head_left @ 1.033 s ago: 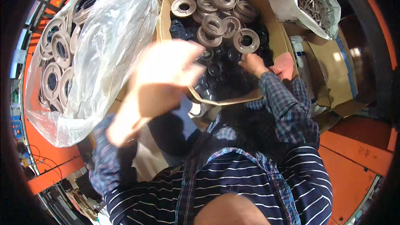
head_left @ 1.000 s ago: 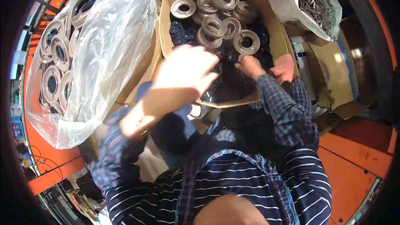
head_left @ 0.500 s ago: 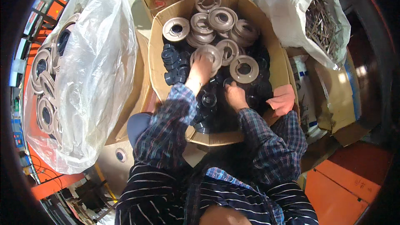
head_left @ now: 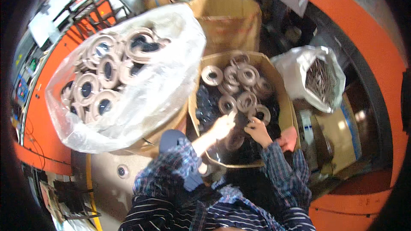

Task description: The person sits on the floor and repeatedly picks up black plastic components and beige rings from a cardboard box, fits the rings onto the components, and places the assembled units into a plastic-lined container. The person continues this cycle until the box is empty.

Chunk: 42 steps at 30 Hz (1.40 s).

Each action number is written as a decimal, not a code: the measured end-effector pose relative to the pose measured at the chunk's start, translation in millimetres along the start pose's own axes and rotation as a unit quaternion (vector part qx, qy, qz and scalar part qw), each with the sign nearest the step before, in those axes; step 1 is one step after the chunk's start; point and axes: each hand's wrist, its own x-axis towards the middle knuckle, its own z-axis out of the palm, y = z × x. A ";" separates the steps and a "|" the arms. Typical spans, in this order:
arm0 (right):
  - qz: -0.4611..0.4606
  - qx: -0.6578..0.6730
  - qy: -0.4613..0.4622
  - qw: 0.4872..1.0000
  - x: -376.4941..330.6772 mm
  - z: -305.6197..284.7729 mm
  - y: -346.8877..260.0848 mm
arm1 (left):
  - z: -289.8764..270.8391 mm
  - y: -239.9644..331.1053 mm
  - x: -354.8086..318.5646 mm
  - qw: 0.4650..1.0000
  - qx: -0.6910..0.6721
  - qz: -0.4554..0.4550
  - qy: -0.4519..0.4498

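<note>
A cardboard box (head_left: 293,115) in front of me holds beige flanged rings (head_left: 247,75) on top of black plastic fittings (head_left: 207,98). My left hand (head_left: 224,126) is over the box's near left part, its fingers stretched out and slightly blurred, with nothing visible in them. One beige ring (head_left: 234,142) lies just below that hand, among black parts. On the right, my right hand (head_left: 258,132) has its fingers curled together beside another beige ring (head_left: 261,114). Whatever those fingers hold, if anything, is too blurred to name.
At left, a large clear plastic bag (head_left: 171,66) holds beige rings with black centres. To the right stands a white sack (head_left: 291,70) of thin metal pieces. Behind is a taller carton (head_left: 231,30). A pink cloth (head_left: 288,139) hangs on the box's right edge. One round part (head_left: 123,171) lies on the floor.
My view has swung left and up, showing more of the bagged rings. My left hand has come off the beige ring it was on. A beige ring now lies nearer to me in the box.
</note>
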 end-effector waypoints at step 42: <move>-0.239 -0.001 0.067 0.969 -134.0 -9.1 -172.9 | -35.1 108.5 -176.8 0.893 -0.436 -0.083 0.080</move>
